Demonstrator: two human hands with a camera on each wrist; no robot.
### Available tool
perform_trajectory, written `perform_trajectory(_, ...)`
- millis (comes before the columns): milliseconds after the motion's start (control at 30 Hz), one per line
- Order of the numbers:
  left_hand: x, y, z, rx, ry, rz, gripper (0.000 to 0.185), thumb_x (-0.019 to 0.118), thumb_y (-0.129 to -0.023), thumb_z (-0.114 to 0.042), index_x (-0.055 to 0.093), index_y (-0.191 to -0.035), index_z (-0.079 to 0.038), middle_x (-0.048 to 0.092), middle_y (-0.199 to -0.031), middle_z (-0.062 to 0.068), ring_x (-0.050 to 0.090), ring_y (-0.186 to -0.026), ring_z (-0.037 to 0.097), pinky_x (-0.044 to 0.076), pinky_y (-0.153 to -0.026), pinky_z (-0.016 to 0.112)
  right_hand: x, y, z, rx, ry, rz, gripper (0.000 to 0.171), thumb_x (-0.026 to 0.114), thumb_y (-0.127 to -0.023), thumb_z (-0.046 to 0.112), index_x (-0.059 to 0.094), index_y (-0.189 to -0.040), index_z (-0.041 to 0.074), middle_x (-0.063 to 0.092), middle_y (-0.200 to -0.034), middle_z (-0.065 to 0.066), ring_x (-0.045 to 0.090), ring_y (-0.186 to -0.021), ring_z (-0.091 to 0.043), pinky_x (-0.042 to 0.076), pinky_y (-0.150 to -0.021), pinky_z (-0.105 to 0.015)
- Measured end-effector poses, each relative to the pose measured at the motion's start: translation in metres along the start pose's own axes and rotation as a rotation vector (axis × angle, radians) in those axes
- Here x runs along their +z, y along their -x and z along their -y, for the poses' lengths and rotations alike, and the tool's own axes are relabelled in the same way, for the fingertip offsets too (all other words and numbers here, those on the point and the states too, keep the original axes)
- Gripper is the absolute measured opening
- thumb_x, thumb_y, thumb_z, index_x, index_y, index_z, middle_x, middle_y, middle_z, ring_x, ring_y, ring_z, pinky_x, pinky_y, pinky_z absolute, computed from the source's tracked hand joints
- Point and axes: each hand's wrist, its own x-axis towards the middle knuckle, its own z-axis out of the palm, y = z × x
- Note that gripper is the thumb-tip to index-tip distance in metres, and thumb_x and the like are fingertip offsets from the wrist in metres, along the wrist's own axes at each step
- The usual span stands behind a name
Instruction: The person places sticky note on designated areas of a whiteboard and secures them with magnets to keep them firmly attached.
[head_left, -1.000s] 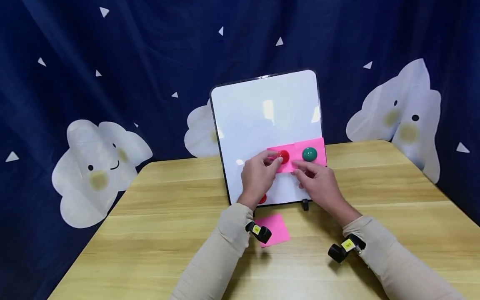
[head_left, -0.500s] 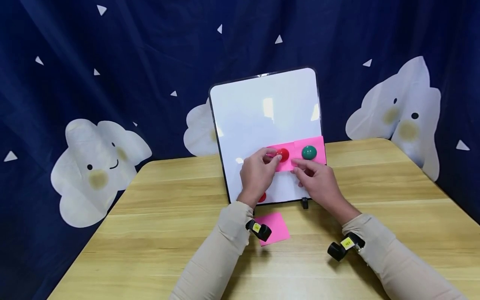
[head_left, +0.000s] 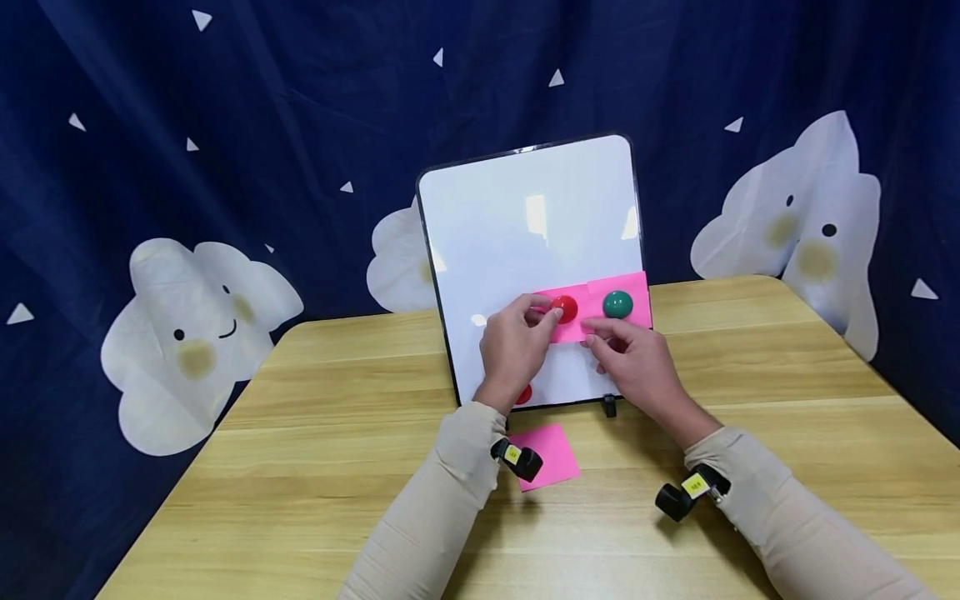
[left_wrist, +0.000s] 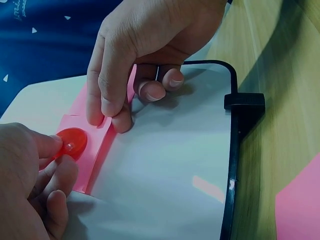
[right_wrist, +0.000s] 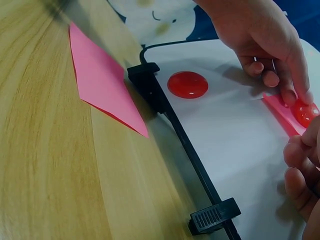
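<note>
A white magnetic board (head_left: 517, 225) stands upright on the wooden table (head_left: 315, 433). A pink note (head_left: 576, 332) lies against its lower part with a red magnet (head_left: 566, 310) on it. My left hand (head_left: 551, 317) pinches that red magnet (left_wrist: 71, 143) between thumb and fingers. My right hand (head_left: 596, 337) presses its fingertips (left_wrist: 102, 112) on the note's (left_wrist: 95, 150) lower right part; its other fingers are curled. In the right wrist view the left hand (right_wrist: 292, 100) holds the magnet (right_wrist: 305, 112) at the right edge.
A green magnet (head_left: 617, 305) holds a second pink note (head_left: 637, 287) to the right. Another red magnet (right_wrist: 187, 84) sits low on the board. A loose pink note (head_left: 558, 454) lies on the table before the board's black foot (right_wrist: 215, 216). A dark blue cloud curtain hangs behind.
</note>
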Motion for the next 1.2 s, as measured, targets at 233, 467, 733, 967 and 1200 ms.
perform_trajectory(233,-0.001,0.0,0.0,-0.025,0.011,0.005,0.018,0.076,-0.091,-0.032,0.075,-0.103,-0.019,0.068,-0.077,-0.012,0.06,-0.069,0.002,0.047,-0.062,0.027,0.0,0.001,0.002,0.025,0.009,0.018,0.024,0.067,-0.098,0.016,0.072,-0.121,0.013,0.067,-0.081,-0.006,0.059,-0.065,-0.022,0.045,-0.053,-0.026)
perform_trajectory(467,-0.004,0.005,0.006,-0.02,0.084,0.028,0.021,0.076,-0.091,-0.028,0.074,-0.108,-0.017,0.067,-0.076,-0.011,0.06,-0.066,0.003,0.05,-0.06,0.026,0.001,0.002,0.002,0.035,0.007,0.026,0.025,0.067,-0.098,0.018,0.072,-0.122,0.013,0.066,-0.081,-0.007,0.059,-0.065,-0.023,0.045,-0.054,-0.025)
perform_trajectory(733,-0.011,0.013,0.017,-0.001,0.172,0.059,0.014,0.076,-0.091,-0.025,0.075,-0.098,-0.013,0.064,-0.073,-0.008,0.06,-0.057,0.008,0.051,-0.054,0.026,-0.001,0.003,0.004,0.003,-0.023,0.002,0.021,0.068,-0.098,0.018,0.072,-0.115,0.009,0.069,-0.086,-0.007,0.06,-0.065,-0.022,0.048,-0.056,-0.023)
perform_trajectory(967,-0.018,0.02,0.026,0.001,0.191,0.078,0.011,0.075,-0.092,-0.025,0.075,-0.094,-0.014,0.065,-0.073,-0.008,0.061,-0.056,0.009,0.053,-0.054,0.028,-0.002,0.004,0.001,-0.005,-0.045,-0.006,0.018,0.067,-0.098,0.019,0.073,-0.109,0.006,0.066,-0.079,-0.008,0.059,-0.064,-0.02,0.046,-0.055,-0.023)
perform_trajectory(1200,-0.029,0.031,0.039,-0.005,0.188,0.071,0.008,0.074,-0.093,-0.024,0.075,-0.091,-0.016,0.064,-0.074,-0.007,0.06,-0.063,0.011,0.052,-0.055,0.028,0.0,0.004,0.005,-0.001,-0.018,-0.008,0.017,0.066,-0.098,0.021,0.074,-0.107,0.008,0.057,-0.069,-0.005,0.054,-0.064,-0.023,0.042,-0.054,-0.024)
